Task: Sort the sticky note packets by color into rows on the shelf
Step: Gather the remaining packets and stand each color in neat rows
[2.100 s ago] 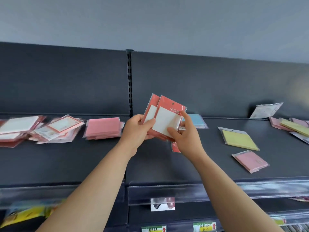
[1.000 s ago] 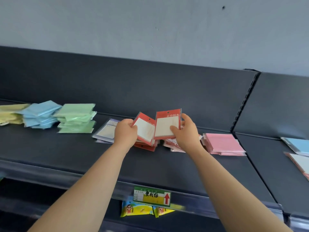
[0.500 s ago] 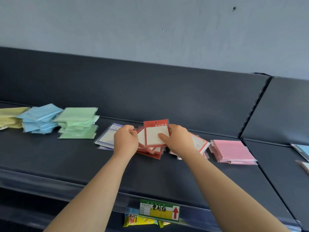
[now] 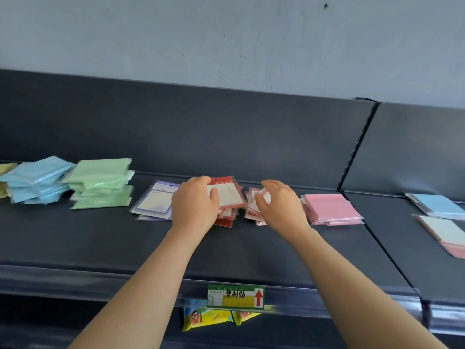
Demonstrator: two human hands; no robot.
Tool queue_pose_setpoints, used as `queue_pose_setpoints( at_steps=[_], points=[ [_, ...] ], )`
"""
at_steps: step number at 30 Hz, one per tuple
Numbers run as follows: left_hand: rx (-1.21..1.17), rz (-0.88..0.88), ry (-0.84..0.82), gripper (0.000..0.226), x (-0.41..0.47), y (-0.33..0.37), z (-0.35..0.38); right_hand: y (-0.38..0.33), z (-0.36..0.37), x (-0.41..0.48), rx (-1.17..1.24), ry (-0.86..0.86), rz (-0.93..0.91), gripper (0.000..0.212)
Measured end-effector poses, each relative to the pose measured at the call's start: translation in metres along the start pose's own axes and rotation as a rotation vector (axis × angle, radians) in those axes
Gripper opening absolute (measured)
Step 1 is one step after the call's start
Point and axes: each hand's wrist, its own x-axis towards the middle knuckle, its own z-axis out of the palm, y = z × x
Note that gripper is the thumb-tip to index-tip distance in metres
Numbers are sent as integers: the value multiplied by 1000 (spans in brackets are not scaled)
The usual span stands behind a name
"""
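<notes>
A: Where was the red packet [image 4: 227,195], and how would it handle?

B: It lay on top of the red pile [image 4: 226,217] in the middle of the shelf [image 4: 100,243], between the purple packets [image 4: 156,201] and the pink pile [image 4: 329,209]. I think it was light and thin, a stiff card in slippery clear wrap, so a pile can slide apart easily. Better to pinch it at the edges, or press it flat from above.

A: And the hands?

B: The left hand [image 4: 195,206] rested over the packet, thumb on its front. The right hand [image 4: 279,204] was half closed, with the fingers curled around a small red-and-white packet [image 4: 259,196] beside the pile.

A: What was not clear?

B: The left hand covered the left part of the red pile, so I could not count it. The right hand was blurred. The blue pile [image 4: 35,181] and green pile [image 4: 100,182] stood well to the left, and a yellow pile [image 4: 5,170] was cut by the frame edge
</notes>
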Motion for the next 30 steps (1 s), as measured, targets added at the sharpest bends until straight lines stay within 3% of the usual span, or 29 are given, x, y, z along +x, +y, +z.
queue_pose_setpoints(
  at_steps=[6,8,11,21,27,30],
  points=[
    [-66,204,-22,34,-22,61,15,56,-31,-29,-51,62,83,18],
    [-76,246,-44,33,-29,83,23,77,-43,-38,-52,90,113,19],
    [-72,301,-86,33,-39,117,39,109,-64,-52,-108,99,166,36],
    [-188,345,-265,28,-76,249,126,256,-145,-77,-162,100,331,31],
    [-184,307,-468,39,-93,318,189,349,-181,-94,-212,-88,473,35],
    [-73,285,-584,43,-97,346,213,374,-185,-100,-179,-196,432,23]
  ],
)
